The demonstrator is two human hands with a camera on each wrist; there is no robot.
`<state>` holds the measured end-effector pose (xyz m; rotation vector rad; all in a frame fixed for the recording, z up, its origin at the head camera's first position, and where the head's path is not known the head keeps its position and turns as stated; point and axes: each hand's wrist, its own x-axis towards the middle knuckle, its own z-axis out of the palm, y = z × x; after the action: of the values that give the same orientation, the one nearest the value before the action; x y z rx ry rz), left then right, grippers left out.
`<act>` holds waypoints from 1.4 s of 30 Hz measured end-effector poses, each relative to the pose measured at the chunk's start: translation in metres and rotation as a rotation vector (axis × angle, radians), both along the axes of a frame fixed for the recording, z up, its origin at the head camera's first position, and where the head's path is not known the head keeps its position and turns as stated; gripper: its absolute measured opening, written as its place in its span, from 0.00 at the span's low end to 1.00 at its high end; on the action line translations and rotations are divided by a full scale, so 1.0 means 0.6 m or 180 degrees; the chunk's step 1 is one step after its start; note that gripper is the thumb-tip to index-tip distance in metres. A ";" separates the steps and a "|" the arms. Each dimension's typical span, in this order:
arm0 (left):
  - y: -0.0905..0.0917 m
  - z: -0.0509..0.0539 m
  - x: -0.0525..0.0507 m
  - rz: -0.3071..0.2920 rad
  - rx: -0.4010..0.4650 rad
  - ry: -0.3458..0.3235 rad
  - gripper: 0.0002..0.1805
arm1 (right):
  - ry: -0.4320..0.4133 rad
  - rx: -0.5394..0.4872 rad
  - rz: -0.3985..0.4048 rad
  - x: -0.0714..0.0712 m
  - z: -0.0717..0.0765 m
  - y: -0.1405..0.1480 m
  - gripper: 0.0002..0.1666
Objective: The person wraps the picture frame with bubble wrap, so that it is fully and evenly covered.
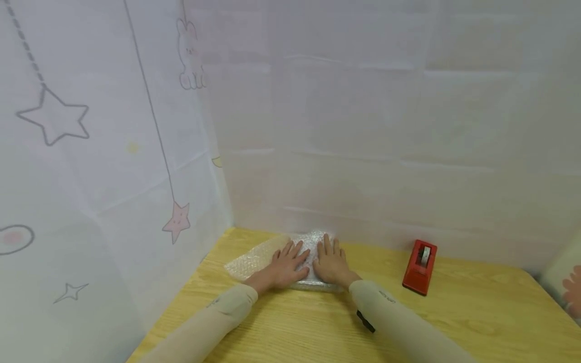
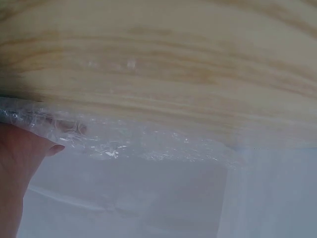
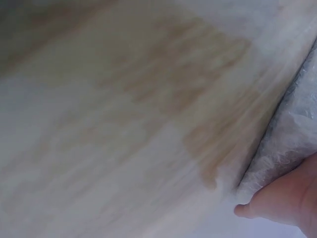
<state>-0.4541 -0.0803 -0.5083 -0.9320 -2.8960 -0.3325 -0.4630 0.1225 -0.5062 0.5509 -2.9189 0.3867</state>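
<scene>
Pressing down here, left hand (image 1: 287,265) and right hand (image 1: 330,262) lie on the bubble wrap (image 1: 254,258), fingers straight, neither grip curled round anything! The wrap sits by the far edge of the surface (image 1: 295,327), a flap spreading left. Looks like the flattening step; next probably calls for one hand steadying, the other folding that flap. Tape dispenser (image 1: 418,272): well apart, right.

Sheet-lined corner, cartoon-printed hangings (image 1: 109,166) beside a wood-grain table (image 1: 290,325)

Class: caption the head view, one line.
Left hand and right hand rest on bubble wrap; red tape dispenser at right.
</scene>
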 end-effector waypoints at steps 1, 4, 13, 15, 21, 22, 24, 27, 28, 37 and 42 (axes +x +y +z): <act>0.001 0.001 0.001 0.0009 -0.0001 0.0000 0.36 | 0.0012 0.0011 0.0001 0.000 -0.001 0.001 0.38; 0.003 0.003 0.003 0.0041 -0.0035 0.0008 0.37 | 0.0019 0.0048 0.0003 0.001 -0.003 0.002 0.39; -0.001 -0.001 0.002 0.0110 -0.0126 0.0071 0.38 | 0.0147 0.0269 0.0253 -0.003 0.001 -0.003 0.40; -0.002 -0.001 0.002 0.0126 -0.0170 0.0115 0.38 | 0.0121 0.0203 0.0311 -0.002 0.001 -0.002 0.39; -0.001 0.000 0.006 0.0055 -0.0142 0.0080 0.39 | 0.0045 0.0252 0.0288 -0.002 -0.001 0.000 0.39; 0.000 0.000 0.006 0.0037 -0.0148 0.0080 0.39 | 0.0048 0.0264 0.0261 -0.003 -0.002 0.001 0.39; 0.000 0.001 0.006 0.0016 -0.0164 0.0086 0.39 | 0.0045 0.0258 0.0232 -0.005 -0.004 0.001 0.39; -0.002 0.001 0.004 0.0041 -0.0175 0.0095 0.39 | 0.0024 0.0226 0.0282 -0.011 -0.007 -0.001 0.38; -0.003 0.002 0.003 0.0059 -0.0177 0.0097 0.39 | 0.0026 0.0212 0.0312 -0.012 -0.007 -0.002 0.38; -0.009 0.005 -0.007 0.0051 -0.0089 0.0026 0.45 | -0.0036 0.0364 0.0378 -0.008 0.001 -0.001 0.38; -0.021 0.025 -0.026 -0.0110 -0.0143 -0.0264 0.47 | -0.0018 0.0308 0.0375 -0.011 0.004 0.000 0.40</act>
<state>-0.4695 -0.0926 -0.4931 -0.9997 -2.9770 -0.3171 -0.4694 0.1225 -0.5038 0.7391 -2.9314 0.2620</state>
